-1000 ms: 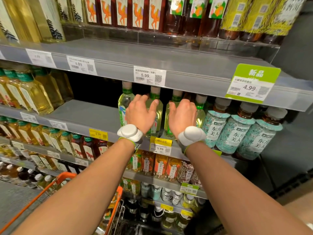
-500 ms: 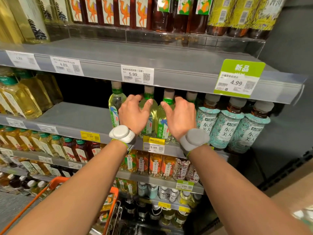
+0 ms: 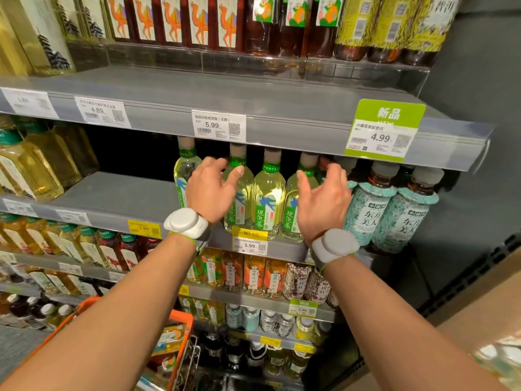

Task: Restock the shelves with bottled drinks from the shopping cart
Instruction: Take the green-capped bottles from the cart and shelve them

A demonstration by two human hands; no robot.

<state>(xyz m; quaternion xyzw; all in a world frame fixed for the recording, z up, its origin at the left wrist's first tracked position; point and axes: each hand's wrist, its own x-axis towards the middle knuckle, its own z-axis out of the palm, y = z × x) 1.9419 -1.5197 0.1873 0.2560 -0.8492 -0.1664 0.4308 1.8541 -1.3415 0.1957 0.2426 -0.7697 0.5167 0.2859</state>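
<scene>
Several pale green tea bottles (image 3: 269,193) with white caps stand in a row at the front of the middle shelf (image 3: 118,193). My left hand (image 3: 211,190) is in front of the second bottle (image 3: 241,201), fingers loosely curved and thumb touching its shoulder. My right hand (image 3: 324,198) is at the fourth bottle (image 3: 290,210), thumb spread and fingers curved beside its neck. Neither hand lifts a bottle. The orange shopping cart (image 3: 183,320) is at the bottom left under my arms, with packaged drinks in it.
Teal-labelled bottles (image 3: 369,204) stand right of the green ones. Yellow square bottles (image 3: 33,170) fill the shelf's left end, with bare shelf between. The upper shelf edge (image 3: 282,128) hangs just above the caps. Lower shelves hold more drinks.
Both hands have moved apart, from lying close together on the middle bottles to one hand at each side of the group. Thumbs have spread. The view shifted slightly left.
</scene>
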